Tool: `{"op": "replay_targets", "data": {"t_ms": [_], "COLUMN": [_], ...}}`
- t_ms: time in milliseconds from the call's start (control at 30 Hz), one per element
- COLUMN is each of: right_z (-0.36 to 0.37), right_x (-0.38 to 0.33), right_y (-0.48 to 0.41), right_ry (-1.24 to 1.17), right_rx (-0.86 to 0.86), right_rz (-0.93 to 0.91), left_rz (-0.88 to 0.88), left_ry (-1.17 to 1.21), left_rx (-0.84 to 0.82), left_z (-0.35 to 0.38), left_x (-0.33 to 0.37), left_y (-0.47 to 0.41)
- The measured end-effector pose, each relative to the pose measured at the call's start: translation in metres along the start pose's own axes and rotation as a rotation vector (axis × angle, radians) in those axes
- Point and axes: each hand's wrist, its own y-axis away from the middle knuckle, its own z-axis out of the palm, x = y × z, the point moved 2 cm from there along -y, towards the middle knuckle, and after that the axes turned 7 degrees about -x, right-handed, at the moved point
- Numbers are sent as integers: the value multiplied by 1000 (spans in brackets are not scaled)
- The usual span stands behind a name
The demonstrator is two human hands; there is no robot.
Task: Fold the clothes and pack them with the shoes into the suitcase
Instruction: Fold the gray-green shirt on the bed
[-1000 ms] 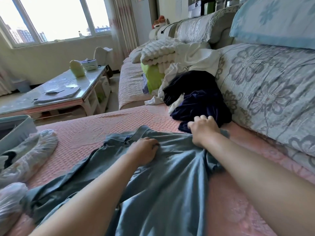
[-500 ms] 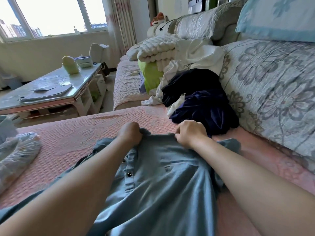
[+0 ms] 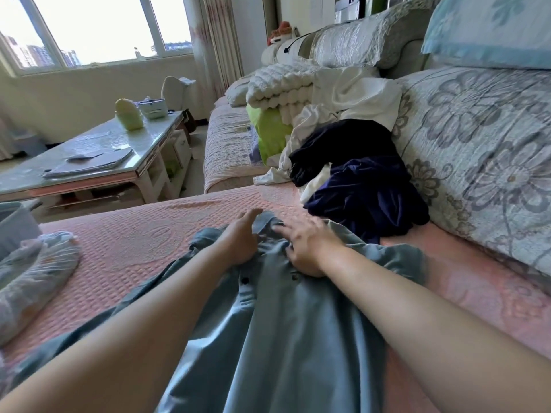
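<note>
A grey-blue button shirt (image 3: pixel 286 338) lies spread on the pink sofa cover (image 3: pixel 143 242), collar pointing away from me. My left hand (image 3: pixel 241 239) rests flat on the left side of the collar, fingers apart. Just to its right, my right hand (image 3: pixel 307 248) presses on the collar area with fingers spread. A dark navy garment (image 3: pixel 363 189) and a white garment (image 3: pixel 354 96) are heaped beyond the shirt against the sofa back. Shoes wrapped in clear plastic (image 3: pixel 35 278) lie at the left, beside a corner of the pale blue suitcase (image 3: pixel 15 228).
A floral quilted sofa back (image 3: pixel 483 150) rises on the right. Folded white blankets (image 3: pixel 283 87) and a lime-green item (image 3: pixel 271 132) sit farther along the sofa. A glass-topped coffee table (image 3: pixel 89 162) with papers stands at the left, under a window.
Both hands went from gripping the shirt's collar with closed fingers to lying flat and spread on it. The shirt has been pulled straighter toward the sofa back.
</note>
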Motion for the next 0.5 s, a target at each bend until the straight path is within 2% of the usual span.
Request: {"op": "replay_targets", "data": {"t_ms": [67,133,233,300,400,500], "right_z": [0,-6,-18,-28,-38,-37], "right_x": [-8,-18,-42,-64,-101,-143], "right_y": [-1,-3,-7,-7,-10,-16], "right_ry": [-2,64,125,26,-111,-215], "right_rx": [-186,-200,-83,13,108,152], "right_rz": [84,134,119,70,-15,-111], "left_rz": [-3,-20,-57,-146,-270,-301], "left_ry": [-27,-86,-107,-92,-125,-175], "left_rx": [21,13,36,65,20,-51], "left_z": [-9,-22,-40,-50,-56,-63], "left_x": [-17,-39,-73,-96,-129,-149], "left_y": [16,34,63,84,116,148]}}
